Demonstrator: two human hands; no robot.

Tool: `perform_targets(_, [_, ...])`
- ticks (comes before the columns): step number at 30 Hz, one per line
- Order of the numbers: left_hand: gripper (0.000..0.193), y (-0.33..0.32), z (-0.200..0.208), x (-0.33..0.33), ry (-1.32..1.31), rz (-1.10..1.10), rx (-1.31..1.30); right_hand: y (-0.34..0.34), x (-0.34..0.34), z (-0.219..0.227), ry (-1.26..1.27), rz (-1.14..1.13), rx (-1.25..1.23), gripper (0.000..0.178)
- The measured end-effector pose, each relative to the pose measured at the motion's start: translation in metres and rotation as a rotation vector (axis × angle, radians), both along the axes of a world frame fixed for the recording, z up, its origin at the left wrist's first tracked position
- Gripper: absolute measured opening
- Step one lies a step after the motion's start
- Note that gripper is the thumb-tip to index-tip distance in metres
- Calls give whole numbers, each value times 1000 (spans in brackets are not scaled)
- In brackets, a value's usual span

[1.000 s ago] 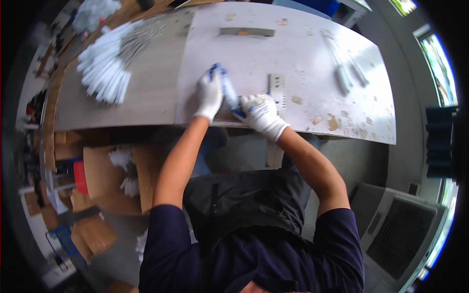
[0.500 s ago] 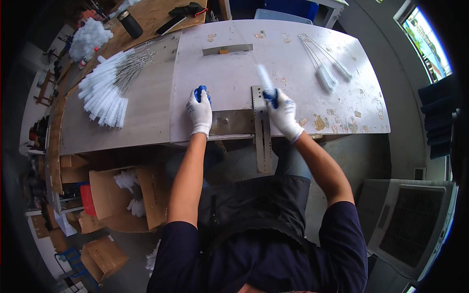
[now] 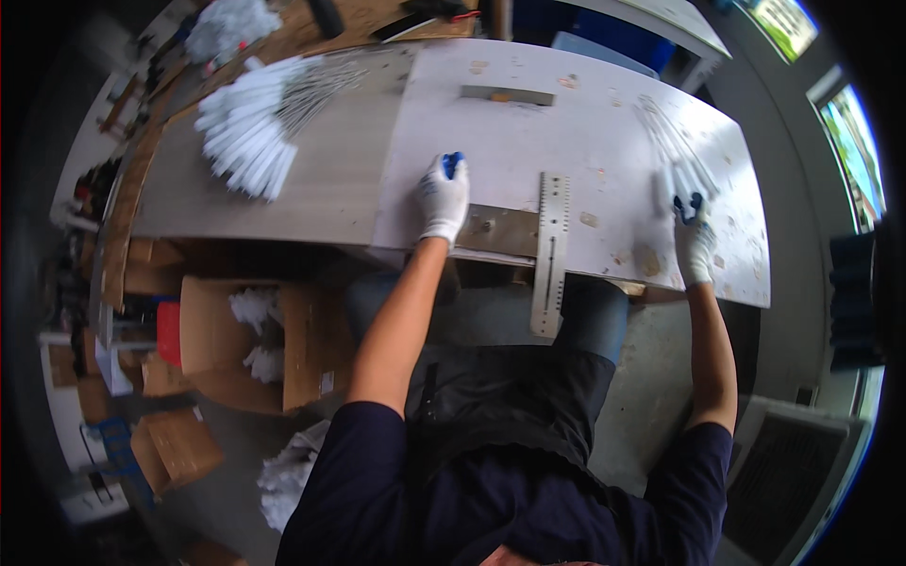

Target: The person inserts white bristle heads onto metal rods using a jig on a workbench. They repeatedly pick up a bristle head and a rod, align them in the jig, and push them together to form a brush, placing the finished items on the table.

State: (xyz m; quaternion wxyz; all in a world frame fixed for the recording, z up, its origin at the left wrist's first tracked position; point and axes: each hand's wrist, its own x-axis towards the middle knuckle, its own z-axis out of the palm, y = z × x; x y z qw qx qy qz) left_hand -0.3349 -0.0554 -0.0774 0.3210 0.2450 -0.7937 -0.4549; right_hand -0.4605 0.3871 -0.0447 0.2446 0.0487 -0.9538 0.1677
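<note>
My left hand (image 3: 442, 196), in a white glove with blue fingertips, is closed above the tabletop beside a flat metal plate (image 3: 505, 229). Whatever its curled fingers hold, if anything, is hidden. My right hand (image 3: 696, 241), gloved alike, reaches to the right end of the table. Its thumb and fingers are apart at the bristle ends of a few white wire-handled brushes (image 3: 695, 174), which are blurred. A slotted metal bar with holes (image 3: 550, 255) lies across the table's front edge between my hands. On the left, many more white brushes (image 3: 247, 123) are fanned out, wire ends inward.
A metal strip (image 3: 524, 96) stands toward the back of the pale tabletop (image 3: 585, 141). White fluffy material (image 3: 231, 28) and a dark cylinder (image 3: 326, 17) sit at the far left. Cardboard boxes (image 3: 307, 349) stand below left, a grey appliance (image 3: 802, 472) lower right.
My right hand has moved right, from beside the slotted bar with a white brush in it, to the brushes at the right. My left hand stays closed. The whole view has shifted.
</note>
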Motion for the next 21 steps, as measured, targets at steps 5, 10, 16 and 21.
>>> perform_targets(5, [25,0,-5,0,-43,44,-68,-86,48,7,229,464,56,41])
perform_targets(10, [25,-11,-4,4,-66,78,-144,-198,97,-1,-9,801,171,43])
perform_targets(16, [37,-120,38,28,-90,150,-614,-208,91,-19,43,810,180,33])
perform_targets(21, [49,-262,42,65,-623,489,-700,-212,92,-17,19,817,163,31])
